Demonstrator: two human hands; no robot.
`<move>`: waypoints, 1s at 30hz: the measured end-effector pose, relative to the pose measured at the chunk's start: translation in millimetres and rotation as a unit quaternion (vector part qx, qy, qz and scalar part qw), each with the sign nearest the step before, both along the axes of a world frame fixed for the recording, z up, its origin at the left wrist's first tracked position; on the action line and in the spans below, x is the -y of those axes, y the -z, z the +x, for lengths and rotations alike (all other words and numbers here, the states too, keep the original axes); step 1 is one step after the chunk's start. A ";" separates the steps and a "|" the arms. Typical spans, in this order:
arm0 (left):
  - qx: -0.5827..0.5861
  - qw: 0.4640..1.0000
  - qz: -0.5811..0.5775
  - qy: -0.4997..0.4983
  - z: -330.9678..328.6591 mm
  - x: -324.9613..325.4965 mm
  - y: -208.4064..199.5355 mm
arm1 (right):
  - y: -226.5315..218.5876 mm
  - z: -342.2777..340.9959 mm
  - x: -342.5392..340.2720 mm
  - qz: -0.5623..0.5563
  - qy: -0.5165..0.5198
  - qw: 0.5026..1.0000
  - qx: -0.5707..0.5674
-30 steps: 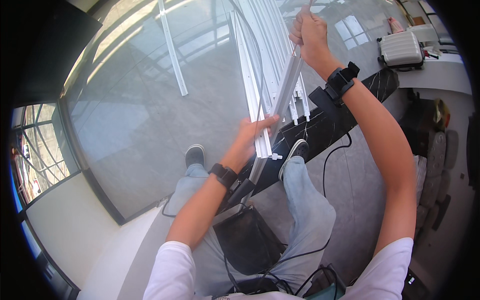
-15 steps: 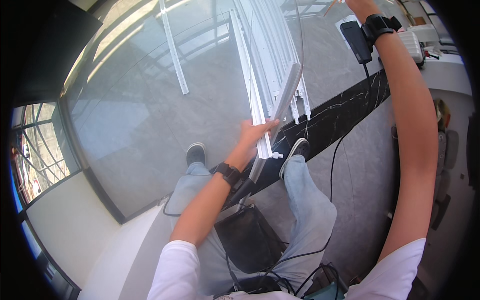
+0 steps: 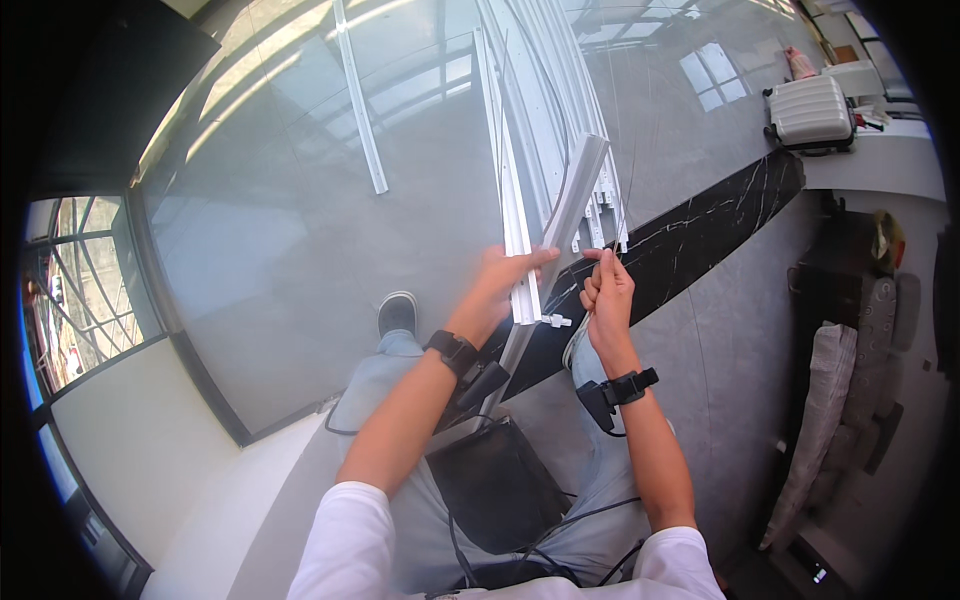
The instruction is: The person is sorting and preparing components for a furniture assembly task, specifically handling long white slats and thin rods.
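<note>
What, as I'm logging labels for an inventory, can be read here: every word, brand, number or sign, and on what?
None can be read.
White profile in the left hand: no legible lettering.
Black wristband on the left arm: no legible marking.
Pale suitcase: any marking is too small to read.
</note>
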State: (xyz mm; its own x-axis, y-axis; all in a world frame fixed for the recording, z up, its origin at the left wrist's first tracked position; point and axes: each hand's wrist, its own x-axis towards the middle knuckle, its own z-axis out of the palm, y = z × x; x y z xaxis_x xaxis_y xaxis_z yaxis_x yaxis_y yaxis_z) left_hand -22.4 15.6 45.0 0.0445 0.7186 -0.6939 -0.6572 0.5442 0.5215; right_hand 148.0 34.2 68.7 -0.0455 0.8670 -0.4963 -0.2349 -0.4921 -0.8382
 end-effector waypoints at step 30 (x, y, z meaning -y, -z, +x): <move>0.014 1.000 0.010 -0.004 -19.6 1.7 -10.3 | 48.8 -29.5 15.9 0.041 -0.184 0.979 0.083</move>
